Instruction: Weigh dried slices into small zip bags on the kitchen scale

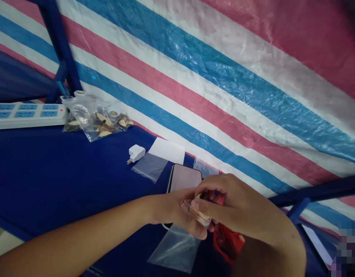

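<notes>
Nearest, an empty clear bag [174, 249] lies just below both hands, left hand [177, 213] and right hand [237, 209] together pinching a small banded bundle [199, 211] over the phone [184, 177], white charger [136, 153] beyond, power strip [27, 114] farthest; no readable writing.

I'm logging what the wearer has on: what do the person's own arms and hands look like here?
Both forearms are bare with no sleeves in view. The left hand and right hand wear no gloves, and no rings, watch or wristband show on either.
</notes>
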Demonstrator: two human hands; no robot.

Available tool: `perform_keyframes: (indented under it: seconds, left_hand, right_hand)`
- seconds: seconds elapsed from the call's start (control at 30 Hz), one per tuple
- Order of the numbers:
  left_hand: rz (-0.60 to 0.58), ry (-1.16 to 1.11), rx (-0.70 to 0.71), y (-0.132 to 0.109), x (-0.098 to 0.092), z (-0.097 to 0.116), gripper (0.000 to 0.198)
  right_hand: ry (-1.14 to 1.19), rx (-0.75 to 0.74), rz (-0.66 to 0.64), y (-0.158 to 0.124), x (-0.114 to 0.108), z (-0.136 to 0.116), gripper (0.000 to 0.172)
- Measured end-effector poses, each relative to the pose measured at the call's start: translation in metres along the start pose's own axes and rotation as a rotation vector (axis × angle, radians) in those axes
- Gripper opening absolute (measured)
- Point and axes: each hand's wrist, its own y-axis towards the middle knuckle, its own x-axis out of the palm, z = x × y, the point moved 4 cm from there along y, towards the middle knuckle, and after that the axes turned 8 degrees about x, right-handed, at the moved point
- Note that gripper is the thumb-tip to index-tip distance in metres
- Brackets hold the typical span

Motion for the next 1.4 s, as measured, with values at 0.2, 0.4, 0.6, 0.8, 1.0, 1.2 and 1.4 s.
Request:
perform_keyframes:
  seconds: [0.2, 0.4, 0.6, 0.8, 1.0, 1.2, 1.4]
  left_hand:
    - [0.09, -0.118, 0.038, 0.001, -0.011, -0.006, 0.045]
    - [0.386, -0.396, 0.176, -0.004, -0.049, 0.004, 0.05]
    - [0.474, -0.504, 0.362, -0.014, -0.069, 0.035, 0.038]
    - [0.439, -0.522, 0.367, -0.012, -0.062, 0.037, 0.038]
    - [0.481, -0.558, 0.396, -0.014, -0.062, 0.041, 0.042]
    - [0.499, -0.561, 0.398, -0.015, -0.063, 0.042, 0.039]
    - [0.47, -0.546, 0.389, -0.014, -0.064, 0.04, 0.039]
  right_hand:
    - [0.006, -0.103, 0.206, -0.001, -0.01, -0.005, 0.024]
    - [0.161, -0.131, 0.263, -0.005, -0.008, 0.001, 0.035]
    - [-0.029, -0.225, 0.15, -0.021, 0.009, -0.008, 0.027]
    - [-0.032, -0.284, -0.095, -0.01, 0.014, -0.015, 0.032]
    - [-0.103, -0.233, -0.093, 0.003, 0.018, -0.017, 0.029]
    - [-0.116, -0.193, -0.054, 0.007, 0.02, -0.022, 0.031]
    - [-0.105, -0.165, -0.057, 0.012, 0.022, -0.019, 0.03]
